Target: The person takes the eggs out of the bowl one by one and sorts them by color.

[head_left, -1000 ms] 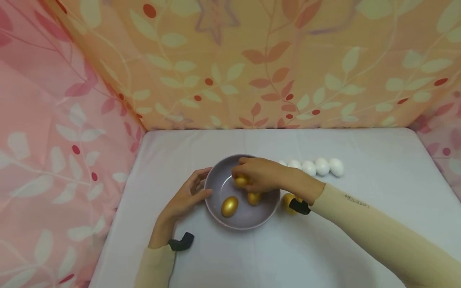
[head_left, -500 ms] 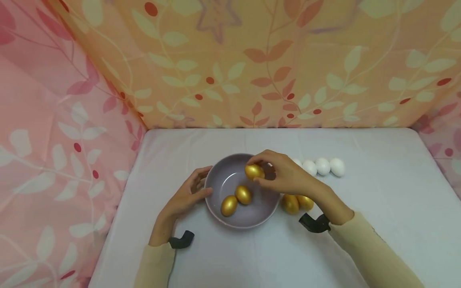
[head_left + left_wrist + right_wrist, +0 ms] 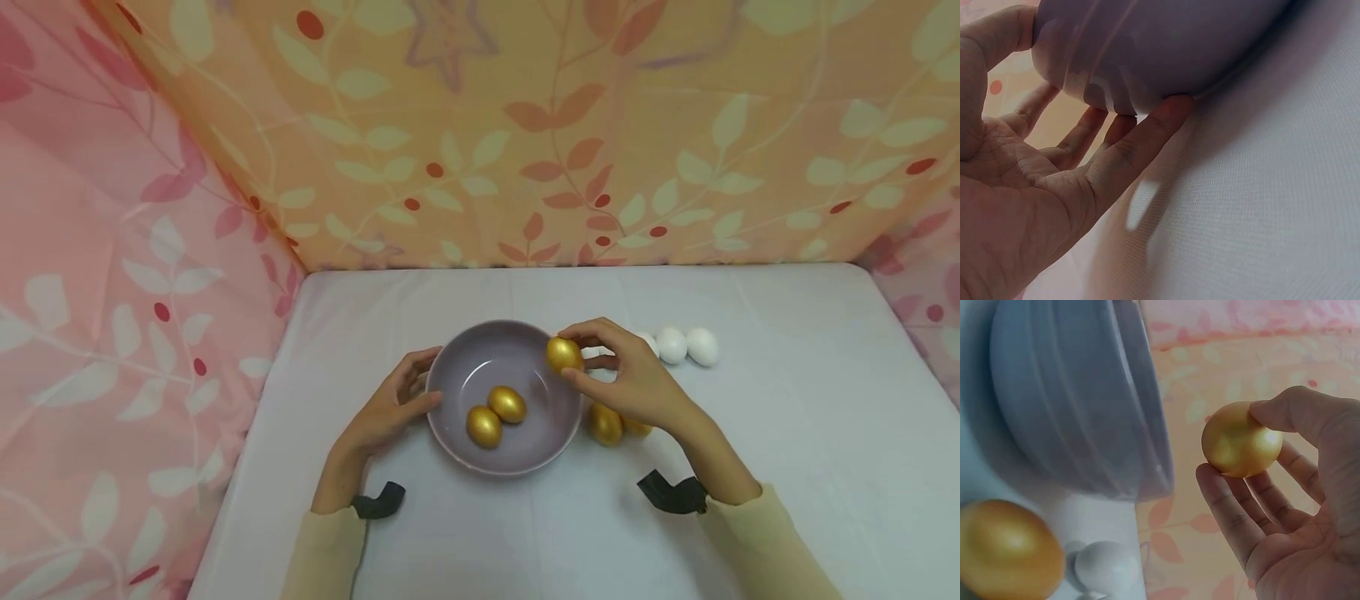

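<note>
In the head view my right hand [image 3: 626,375] pinches a gold egg [image 3: 564,355] above the bowl's right rim. In the right wrist view the thumb and fingertips press that egg [image 3: 1241,439] from opposite sides, with the palm apart from it. Two more gold eggs [image 3: 495,415] lie side by side in the purple-grey bowl [image 3: 457,367]. My left hand [image 3: 386,408] holds the bowl's left side, its thumb at the rim and its fingertips against the outer wall [image 3: 1116,56], as the left wrist view shows.
To the right of the bowl, gold eggs [image 3: 606,425] rest on the white cloth, partly under my right hand. A row of white eggs [image 3: 702,347] stands behind, some hidden by that hand. Patterned cloth walls [image 3: 480,167] enclose the table at the back and sides.
My right hand has lifted a gold egg from inside the bowl and carried it right to the rim. The two eggs inside have shifted together. The left hand has stayed put.
</note>
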`<state>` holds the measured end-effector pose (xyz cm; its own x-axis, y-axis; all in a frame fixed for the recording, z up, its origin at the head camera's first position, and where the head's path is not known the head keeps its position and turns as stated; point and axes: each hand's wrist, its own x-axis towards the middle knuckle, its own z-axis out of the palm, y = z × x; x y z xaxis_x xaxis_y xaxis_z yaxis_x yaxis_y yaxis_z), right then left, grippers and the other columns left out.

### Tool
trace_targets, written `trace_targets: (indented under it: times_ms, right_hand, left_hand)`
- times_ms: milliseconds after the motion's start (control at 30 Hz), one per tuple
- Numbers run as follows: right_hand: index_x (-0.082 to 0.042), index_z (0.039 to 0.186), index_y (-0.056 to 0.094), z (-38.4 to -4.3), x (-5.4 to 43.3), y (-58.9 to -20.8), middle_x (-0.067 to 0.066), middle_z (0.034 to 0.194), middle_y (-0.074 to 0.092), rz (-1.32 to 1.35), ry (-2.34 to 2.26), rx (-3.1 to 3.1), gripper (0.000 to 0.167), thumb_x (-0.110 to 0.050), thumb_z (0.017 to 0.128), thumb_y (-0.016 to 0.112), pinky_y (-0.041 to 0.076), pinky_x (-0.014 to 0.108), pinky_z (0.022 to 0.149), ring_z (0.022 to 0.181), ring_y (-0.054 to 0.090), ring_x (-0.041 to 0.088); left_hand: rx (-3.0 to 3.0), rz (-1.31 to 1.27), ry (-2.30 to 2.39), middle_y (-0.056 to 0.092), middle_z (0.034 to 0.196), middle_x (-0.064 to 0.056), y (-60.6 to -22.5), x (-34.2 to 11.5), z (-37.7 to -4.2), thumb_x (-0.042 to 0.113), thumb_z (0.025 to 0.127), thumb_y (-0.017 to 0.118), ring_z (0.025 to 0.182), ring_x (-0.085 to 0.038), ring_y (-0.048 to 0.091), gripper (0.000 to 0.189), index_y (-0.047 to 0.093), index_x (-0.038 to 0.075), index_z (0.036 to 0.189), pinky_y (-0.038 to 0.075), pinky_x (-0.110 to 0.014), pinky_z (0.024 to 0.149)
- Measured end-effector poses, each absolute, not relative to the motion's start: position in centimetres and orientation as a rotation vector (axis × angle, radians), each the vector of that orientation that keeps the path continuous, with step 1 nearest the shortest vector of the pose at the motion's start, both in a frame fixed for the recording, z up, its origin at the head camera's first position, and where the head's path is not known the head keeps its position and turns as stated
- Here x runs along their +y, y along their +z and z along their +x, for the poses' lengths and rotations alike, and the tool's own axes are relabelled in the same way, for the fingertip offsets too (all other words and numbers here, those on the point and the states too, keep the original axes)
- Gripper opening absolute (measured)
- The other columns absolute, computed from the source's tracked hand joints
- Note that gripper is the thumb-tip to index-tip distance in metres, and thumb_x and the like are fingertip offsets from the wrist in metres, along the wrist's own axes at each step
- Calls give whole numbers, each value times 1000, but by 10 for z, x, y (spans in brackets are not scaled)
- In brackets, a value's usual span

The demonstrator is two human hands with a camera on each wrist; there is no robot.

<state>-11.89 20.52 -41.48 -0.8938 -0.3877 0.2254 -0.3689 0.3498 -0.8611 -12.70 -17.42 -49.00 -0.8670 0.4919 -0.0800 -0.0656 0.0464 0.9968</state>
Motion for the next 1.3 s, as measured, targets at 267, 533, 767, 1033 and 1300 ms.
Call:
trace_targets:
  times_ms: [267,533,767,1033,1300]
  right_hand:
    - [-15,130,66,-111,215,-426,0,127,69,-598,-1670,2574,43,-8,92,83,59,19,92,114,64,4]
    - [-14,131,66,-100,228,-426,2,128,68,-559,-1652,2626,43,-7,92,82,57,16,93,115,64,0]
    - [-7,136,62,-93,244,-434,9,132,65,-527,-1640,2664,46,-4,93,79,57,13,90,116,60,-4]
    - [-10,134,63,-82,257,-440,7,129,67,-453,-1565,2761,45,-7,93,81,56,11,88,114,60,-7]
    - [-9,135,63,-73,270,-445,7,128,67,-320,-1548,2821,45,-9,94,81,56,10,85,113,60,-10]
  left_hand:
    - [1944,410,1863,45,162,-12,-488,-175,-125,11,101,71,155,-37,39,66,41,20,159,51,-27,106]
    - [1922,415,1881,43,163,-13,-488,-174,-122,7,101,68,151,-31,44,67,40,19,160,53,-27,105]
    - [1921,421,1876,43,164,-13,-489,-173,-124,11,101,70,153,-35,42,67,39,19,160,53,-28,105]
    - [1941,440,1861,44,163,-13,-489,-174,-124,11,101,70,150,-29,46,67,39,19,160,52,-27,106]
    - [1926,443,1872,43,163,-13,-489,-173,-124,11,101,71,150,-28,46,67,39,18,160,53,-28,105]
